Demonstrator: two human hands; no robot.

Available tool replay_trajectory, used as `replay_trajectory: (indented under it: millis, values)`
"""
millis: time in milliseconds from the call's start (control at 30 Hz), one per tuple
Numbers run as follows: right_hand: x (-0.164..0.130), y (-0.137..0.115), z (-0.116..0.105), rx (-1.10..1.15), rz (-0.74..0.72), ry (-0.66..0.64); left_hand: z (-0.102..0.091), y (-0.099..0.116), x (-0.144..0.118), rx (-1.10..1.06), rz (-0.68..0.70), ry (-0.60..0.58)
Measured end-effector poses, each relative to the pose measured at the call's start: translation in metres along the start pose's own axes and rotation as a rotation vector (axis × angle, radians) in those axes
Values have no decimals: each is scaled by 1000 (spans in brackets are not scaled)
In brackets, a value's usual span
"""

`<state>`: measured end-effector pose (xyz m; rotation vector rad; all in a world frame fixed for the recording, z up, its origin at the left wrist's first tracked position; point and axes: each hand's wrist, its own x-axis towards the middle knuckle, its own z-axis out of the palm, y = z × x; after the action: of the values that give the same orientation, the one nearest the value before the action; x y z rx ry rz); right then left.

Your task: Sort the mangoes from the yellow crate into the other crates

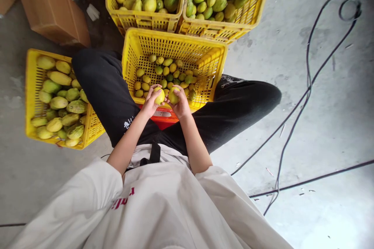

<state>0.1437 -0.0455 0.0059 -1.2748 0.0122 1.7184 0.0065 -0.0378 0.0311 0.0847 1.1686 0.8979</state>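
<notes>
My left hand (150,103) is closed around a round yellow lemon (159,96). A second, slightly greener lemon (173,96) is gripped in my right hand (182,106). Both hands are close together above the near edge of a yellow plastic crate (214,46) between my knees. Inside that crate, several small yellow and green lemons (170,78) lie scattered over the slotted bottom. Under my hands, part of a red plastic object (163,118) shows, mostly hidden by the crate and my legs.
Two yellow crates, a left one (146,17) and a right one (216,29), hold larger yellow-green fruit beyond mine. Another filled crate (30,97) stands beside my left leg. Cardboard boxes (49,7) lie at upper left. Black cables (309,85) loop across the concrete floor at right.
</notes>
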Motion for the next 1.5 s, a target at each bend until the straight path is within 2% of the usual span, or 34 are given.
replay_trajectory:
  millis: [200,433,600,767,833,1200,1400,1500]
  values:
    - [8,7,-9,-59,92,74,0,-5,4,63,-47,53]
    - [7,3,-4,75,21,87,-2,0,5,-89,-59,31]
    - [1,-5,2,171,-23,81,-2,2,4,-119,23,23]
    - [-1,-3,-1,11,-1,-27,-1,-1,4,-69,102,41]
    - [-1,-2,-2,-41,13,-54,-1,-2,5,-43,88,59]
    - [0,0,1,-48,-7,-32,1,-1,4,33,26,33]
    - [-5,-7,8,16,24,48,-2,1,4,-112,-56,78]
    - [-6,-10,9,60,7,51,-2,3,2,-179,-46,99]
